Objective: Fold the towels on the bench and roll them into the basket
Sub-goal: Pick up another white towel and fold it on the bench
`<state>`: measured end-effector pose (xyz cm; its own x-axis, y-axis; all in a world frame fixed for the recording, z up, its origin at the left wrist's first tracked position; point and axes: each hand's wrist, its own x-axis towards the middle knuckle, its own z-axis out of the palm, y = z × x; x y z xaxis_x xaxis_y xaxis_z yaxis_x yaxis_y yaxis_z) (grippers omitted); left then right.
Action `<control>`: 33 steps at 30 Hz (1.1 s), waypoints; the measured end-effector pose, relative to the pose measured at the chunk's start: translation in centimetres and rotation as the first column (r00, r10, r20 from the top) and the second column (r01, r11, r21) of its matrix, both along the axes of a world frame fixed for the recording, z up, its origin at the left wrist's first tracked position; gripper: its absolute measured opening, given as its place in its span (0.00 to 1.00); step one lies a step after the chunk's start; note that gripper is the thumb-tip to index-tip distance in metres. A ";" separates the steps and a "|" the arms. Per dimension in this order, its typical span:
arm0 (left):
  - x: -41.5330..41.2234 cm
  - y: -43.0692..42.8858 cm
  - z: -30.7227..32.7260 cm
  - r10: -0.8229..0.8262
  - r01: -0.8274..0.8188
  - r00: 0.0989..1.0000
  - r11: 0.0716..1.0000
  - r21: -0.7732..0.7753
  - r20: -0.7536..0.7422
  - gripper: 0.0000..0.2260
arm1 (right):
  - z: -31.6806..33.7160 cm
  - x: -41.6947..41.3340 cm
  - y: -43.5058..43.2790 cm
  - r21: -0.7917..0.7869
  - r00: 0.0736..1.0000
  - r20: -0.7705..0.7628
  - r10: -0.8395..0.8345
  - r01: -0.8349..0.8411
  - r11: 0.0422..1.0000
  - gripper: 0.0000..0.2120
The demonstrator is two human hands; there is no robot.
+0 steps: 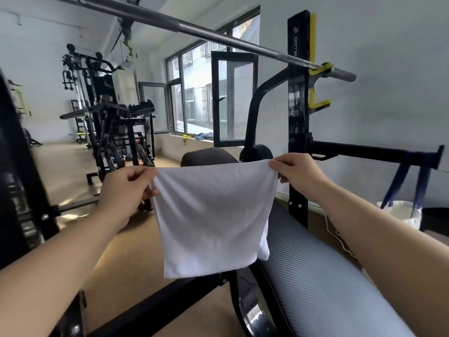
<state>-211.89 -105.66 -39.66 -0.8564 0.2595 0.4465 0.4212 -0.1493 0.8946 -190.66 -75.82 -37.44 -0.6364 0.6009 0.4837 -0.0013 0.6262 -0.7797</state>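
Towel (211,220) is in the air, hanging flat between both hands, left of the padded tabletop (315,263) and overlapping its left edge in view. Left hand (126,190) pinches the top-left corner and right hand (296,173) pinches the top-right, fingers and thumb closed on the cloth. A back layer peeks out at the lower right edge, so it looks doubled over with the layers slightly off. Step in hand, I'd say: squaring it up before the next fold. To do it well, hold the top edge taut and level, let the hanging edges line up, then lay it flat on the tabletop rather than folding mid-air. White container (401,215) on the floor at right, well apart, may be the basket; can't confirm.
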 end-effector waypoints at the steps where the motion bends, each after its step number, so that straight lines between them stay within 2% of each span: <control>1: 0.2 -0.5 -0.7 0.007 -0.007 1.000 1.000 -0.007 0.007 0.03 | -0.7 0.2 -0.5 0.005 1.000 -0.003 0.006 -0.006 1.000 0.06; 5: -0.1 -2.1 -3.9 0.022 -0.020 0.999 0.999 -0.038 0.041 0.03 | -3.5 0.7 -2.6 -0.004 1.000 0.007 0.000 0.000 1.000 0.05; 7: -0.3 -2.9 -5.8 0.032 -0.029 0.997 0.999 -0.041 0.075 0.03 | -4.9 0.7 -3.8 -0.052 0.999 0.015 0.045 -0.044 0.998 0.03; 8: -0.4 -3.3 -6.9 0.043 -0.039 0.994 0.999 -0.034 0.102 0.02 | -5.7 0.7 -4.5 -0.075 0.995 0.044 0.085 -0.082 0.994 0.06; 10: -0.6 -3.8 -9.0 0.089 -0.087 0.984 0.996 -0.023 0.153 0.02 | -7.3 0.3 -5.8 -0.084 0.970 0.171 0.172 -0.160 0.984 0.14; 12: -0.8 -4.5 -11.3 0.152 -0.144 0.973 0.988 -0.059 0.175 0.02 | -9.2 -0.6 -6.7 -0.027 0.928 0.316 0.199 -0.201 0.979 0.06; 14: -1.0 -5.2 -13.5 0.212 -0.191 0.962 0.973 -0.132 0.173 0.06 | -11.2 -1.8 -7.3 0.027 0.900 0.405 0.164 -0.191 0.981 0.09; 19: -1.8 -7.2 -17.2 0.310 -0.256 0.936 0.924 -0.284 0.165 0.12 | -15.3 -4.0 -7.8 0.043 0.911 0.398 0.111 -0.139 0.989 0.10; 23: -3.5 -8.1 -19.2 0.273 -0.202 0.947 0.916 -0.346 0.169 0.11 | -17.6 -5.4 -7.9 0.040 0.933 0.345 0.104 -0.125 0.991 0.09; 25: -4.3 -8.3 -20.0 0.239 -0.169 0.961 0.906 -0.387 0.140 0.10 | -18.5 -6.1 -7.8 0.062 0.937 0.333 0.106 -0.134 0.989 0.04; 26: -4.6 -8.3 -20.3 0.227 -0.161 0.966 0.900 -0.404 0.121 0.09 | -18.8 -6.3 -7.9 0.078 0.938 0.325 0.122 -0.155 0.985 0.02; 29: -6.0 -8.1 -21.5 0.228 -0.157 0.968 0.879 -0.450 0.107 0.08 | -19.8 -7.6 -7.5 0.157 0.917 0.356 0.180 -0.249 0.956 0.15; 33: -7.8 -8.5 -23.3 0.236 -0.133 0.955 0.882 -0.452 0.180 0.06 | -21.3 -9.9 -7.5 0.312 0.886 0.421 0.192 -0.341 0.887 0.12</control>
<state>-219.70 -114.15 -62.99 -0.9706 0.2091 0.1190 0.1850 0.3326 0.9248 -200.55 -83.33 -58.75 -0.9205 0.2072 0.3312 0.0299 0.8827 -0.4689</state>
